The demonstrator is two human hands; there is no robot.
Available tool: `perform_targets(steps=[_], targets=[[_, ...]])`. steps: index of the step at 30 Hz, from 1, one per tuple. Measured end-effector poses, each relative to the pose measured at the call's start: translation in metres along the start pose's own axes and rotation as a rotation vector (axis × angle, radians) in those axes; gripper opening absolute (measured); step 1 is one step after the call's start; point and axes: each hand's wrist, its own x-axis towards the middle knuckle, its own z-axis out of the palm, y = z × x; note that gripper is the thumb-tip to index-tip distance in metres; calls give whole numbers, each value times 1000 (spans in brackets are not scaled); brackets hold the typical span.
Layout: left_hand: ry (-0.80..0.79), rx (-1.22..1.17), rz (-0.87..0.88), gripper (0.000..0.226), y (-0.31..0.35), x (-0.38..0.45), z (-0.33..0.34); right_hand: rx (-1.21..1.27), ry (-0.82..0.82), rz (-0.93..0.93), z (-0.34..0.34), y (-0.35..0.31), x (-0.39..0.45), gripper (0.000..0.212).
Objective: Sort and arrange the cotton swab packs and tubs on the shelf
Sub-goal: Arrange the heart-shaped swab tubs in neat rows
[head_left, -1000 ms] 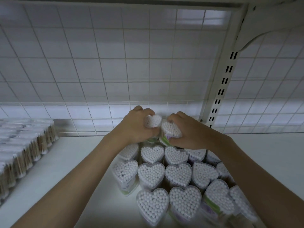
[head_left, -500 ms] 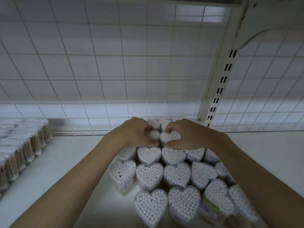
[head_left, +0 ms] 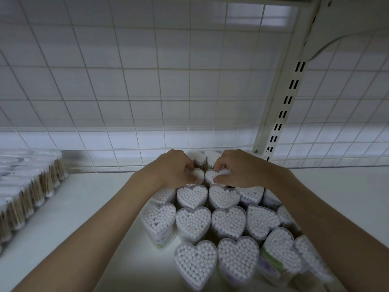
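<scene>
Hands (head_left: pixel 172 169) (head_left: pixel 237 168) each grip a half-hidden heart tub (head_left: pixel 197 174) (head_left: pixel 211 175).

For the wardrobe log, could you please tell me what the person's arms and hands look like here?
Both arms are bare along all that shows, with no sleeve in the frame. The left hand and right hand wear no gloves. No watch, bracelet or ring is visible, and no markings show.
</scene>
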Motion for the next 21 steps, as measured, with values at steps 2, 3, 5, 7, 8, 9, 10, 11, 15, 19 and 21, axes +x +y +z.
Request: perform_targets(steps=[2, 3, 5, 7, 8, 9, 10, 11, 15, 19, 21], targets=[[5, 11, -1, 36, -1, 0, 0, -3, -7, -2, -1, 0, 0, 37], [3, 18, -4, 37, -1, 0, 0, -4, -13, -5, -1, 0, 0, 37], [0, 33, -11, 40, -1, 0, 0, -6, -22, -11, -2, 0, 1, 37], [-9, 38, -16, 41, -1, 0, -1, -13, -24, -19, -3, -1, 1, 38], [-17, 37, -18, 41, -2, 0, -1, -20, -20, -25, -2, -1, 1, 39], [-23, 35, -20, 41, -3, 0, -1, -26, -14, -32, -2, -2, 1, 39], [-26, 33, -21, 41, -4, 1, -1, -28, -6, -39, -2, -3, 1, 39], [-25, 30, -21, 40, -5, 1, -1, -26, 1, -43, -1, -3, 1, 40], [-23, 16, -20, 40, -8, 2, -1, -11, 10, -48, 0, -4, 3, 43], [-16, 19, -7, 40, -8, 1, -1, -8, 26, -43, -1, -3, 2, 44], [-10, 26, 2, 43, -8, 0, -3, -16, 31, -33, -2, -1, 0, 43]])
